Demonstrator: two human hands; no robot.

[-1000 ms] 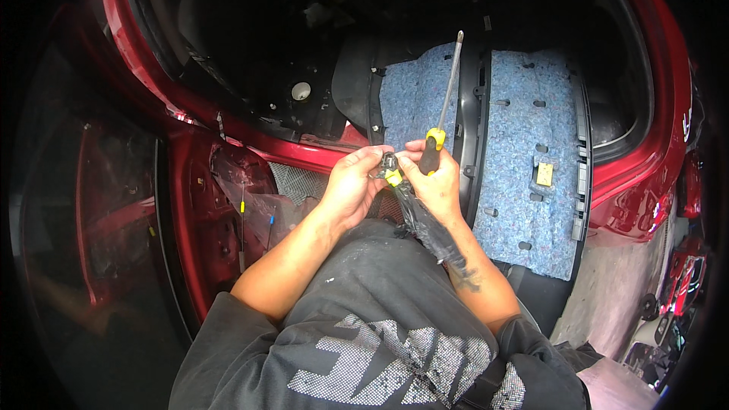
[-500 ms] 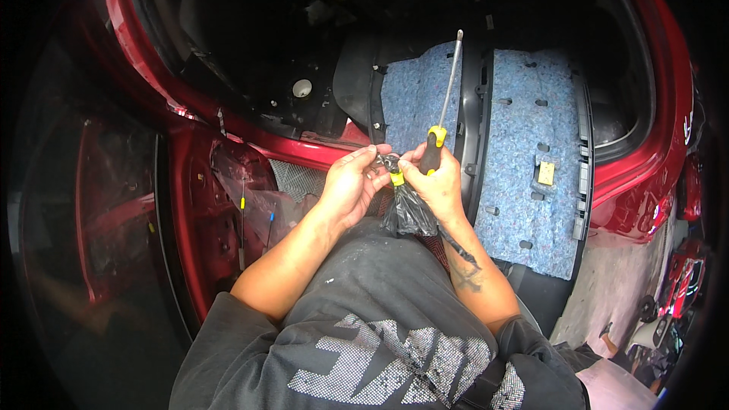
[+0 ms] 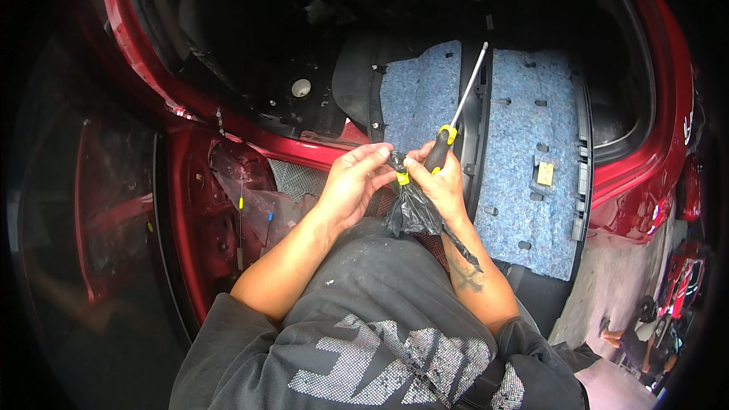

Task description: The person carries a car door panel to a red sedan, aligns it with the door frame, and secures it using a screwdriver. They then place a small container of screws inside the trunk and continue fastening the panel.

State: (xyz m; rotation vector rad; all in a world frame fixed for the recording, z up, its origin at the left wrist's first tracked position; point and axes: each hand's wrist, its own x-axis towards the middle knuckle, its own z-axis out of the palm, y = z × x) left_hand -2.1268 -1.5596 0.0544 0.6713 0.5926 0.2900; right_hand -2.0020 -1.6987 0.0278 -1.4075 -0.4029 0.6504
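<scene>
Both hands meet above my lap around a crumpled black plastic bag [image 3: 412, 216], which hangs down with a thin trailing strip along my right forearm. A yellow band [image 3: 403, 178] circles its bunched neck. My left hand [image 3: 353, 190] pinches the dark bunched top with thumb and fingers; exactly what sits inside that bunch I cannot make out. My right hand [image 3: 437, 182] is closed round the yellow-and-black handle of a screwdriver [image 3: 438, 150], its steel shaft slanting up to the right, while that thumb presses on the bag's neck.
A red car body [image 3: 630, 201] curves around an open, dark interior. Ahead lie two trim panels backed with blue felt [image 3: 520, 224], one bearing a small yellow block [image 3: 544, 173]. At left is an open door [image 3: 197, 243] with plastic film. Another person [image 3: 645, 345] appears small at lower right.
The screwdriver has tilted rightward. The bag has spread out and hangs lower beneath my hands. More of the other person shows at lower right.
</scene>
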